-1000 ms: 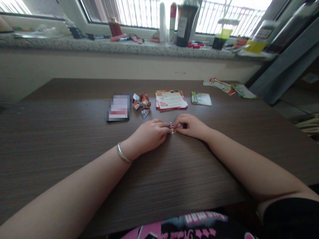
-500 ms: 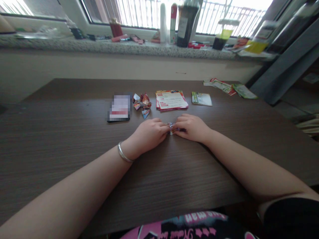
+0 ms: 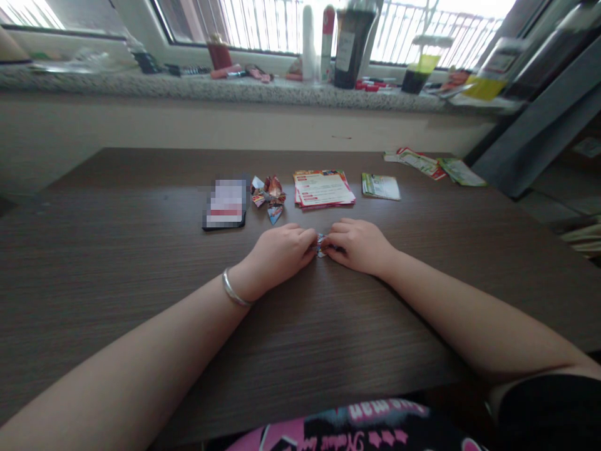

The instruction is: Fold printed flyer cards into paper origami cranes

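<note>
Between my two hands is a small piece of folded printed paper (image 3: 321, 245), mostly hidden by my fingers. My left hand (image 3: 287, 252), with a silver bangle (image 3: 233, 288) on its wrist, grips the paper's left side. The right side is pinched by the curled fingers of my right hand (image 3: 360, 246). Just beyond my left hand lie several folded paper pieces (image 3: 270, 195) in red, blue and white. A neat stack of printed cards (image 3: 323, 189) rests beyond the paper in my hands.
A dark-edged flat item (image 3: 225, 203), blurred out, lies at the left of the brown table (image 3: 117, 263). Green-and-white cards (image 3: 380, 186) lie at the right, with more loose cards (image 3: 422, 164) behind. Bottles and a dark cup (image 3: 350, 50) line the stone windowsill (image 3: 282, 93).
My right hand has shifted very slightly toward me, its fingers still at the paper. My left hand and the cards look almost the same.
</note>
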The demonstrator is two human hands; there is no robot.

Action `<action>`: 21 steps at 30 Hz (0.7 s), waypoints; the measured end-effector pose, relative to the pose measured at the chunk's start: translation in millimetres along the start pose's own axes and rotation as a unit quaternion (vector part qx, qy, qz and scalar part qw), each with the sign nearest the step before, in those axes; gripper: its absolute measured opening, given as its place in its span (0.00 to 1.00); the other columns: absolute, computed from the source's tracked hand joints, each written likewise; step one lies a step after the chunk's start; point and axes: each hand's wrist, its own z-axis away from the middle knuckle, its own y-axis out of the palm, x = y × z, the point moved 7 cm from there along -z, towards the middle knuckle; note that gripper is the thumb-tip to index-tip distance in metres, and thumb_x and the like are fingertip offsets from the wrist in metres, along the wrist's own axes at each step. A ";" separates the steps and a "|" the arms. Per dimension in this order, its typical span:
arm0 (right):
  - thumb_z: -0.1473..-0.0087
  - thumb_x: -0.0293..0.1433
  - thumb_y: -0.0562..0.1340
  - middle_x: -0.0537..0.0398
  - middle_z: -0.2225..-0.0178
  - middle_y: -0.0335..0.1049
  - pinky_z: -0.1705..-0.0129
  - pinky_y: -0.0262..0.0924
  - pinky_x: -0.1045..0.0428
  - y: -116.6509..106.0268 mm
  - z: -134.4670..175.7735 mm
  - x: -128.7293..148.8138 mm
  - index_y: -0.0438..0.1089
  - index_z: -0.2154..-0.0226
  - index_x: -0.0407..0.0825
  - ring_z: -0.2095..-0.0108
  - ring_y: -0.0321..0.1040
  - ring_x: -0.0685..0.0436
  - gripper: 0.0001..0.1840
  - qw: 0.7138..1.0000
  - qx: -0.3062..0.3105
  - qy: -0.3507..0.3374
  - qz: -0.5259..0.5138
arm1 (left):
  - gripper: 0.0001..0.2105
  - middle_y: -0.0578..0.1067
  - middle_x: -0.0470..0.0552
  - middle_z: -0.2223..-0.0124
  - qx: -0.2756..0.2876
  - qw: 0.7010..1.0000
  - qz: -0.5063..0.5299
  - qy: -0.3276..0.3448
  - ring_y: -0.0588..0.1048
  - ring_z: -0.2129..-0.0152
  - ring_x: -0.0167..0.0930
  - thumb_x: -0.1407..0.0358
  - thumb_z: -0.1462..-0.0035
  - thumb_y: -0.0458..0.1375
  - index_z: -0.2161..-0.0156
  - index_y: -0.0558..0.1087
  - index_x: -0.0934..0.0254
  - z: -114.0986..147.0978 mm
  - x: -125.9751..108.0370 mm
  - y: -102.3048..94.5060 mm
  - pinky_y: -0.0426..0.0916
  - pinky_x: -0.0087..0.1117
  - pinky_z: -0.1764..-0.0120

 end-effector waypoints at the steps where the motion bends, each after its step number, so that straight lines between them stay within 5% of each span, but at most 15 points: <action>1: 0.39 0.37 0.56 0.50 0.66 0.73 0.65 0.51 0.49 -0.4 -0.1 0.6 0.76 0.62 0.50 0.64 0.64 0.43 0.14 1.000 0.000 0.002 0.003 | 0.07 0.76 0.52 0.68 -0.006 1.000 0.002 -0.012 0.75 0.69 0.33 0.64 0.39 0.54 0.63 0.70 0.65 0.0 1.5 -0.6 0.67 0.30 0.69; 21: 0.41 0.32 0.55 0.49 0.65 0.72 0.61 0.54 0.50 8.7 -8.9 -7.0 0.73 0.66 0.48 0.62 0.63 0.43 0.11 0.995 -0.020 0.048 -0.082 | 0.05 0.76 0.52 0.66 -0.022 0.994 0.096 -0.048 0.74 0.69 0.32 0.69 0.40 0.53 0.61 0.70 0.66 -3.2 9.0 3.2 0.68 0.31 0.64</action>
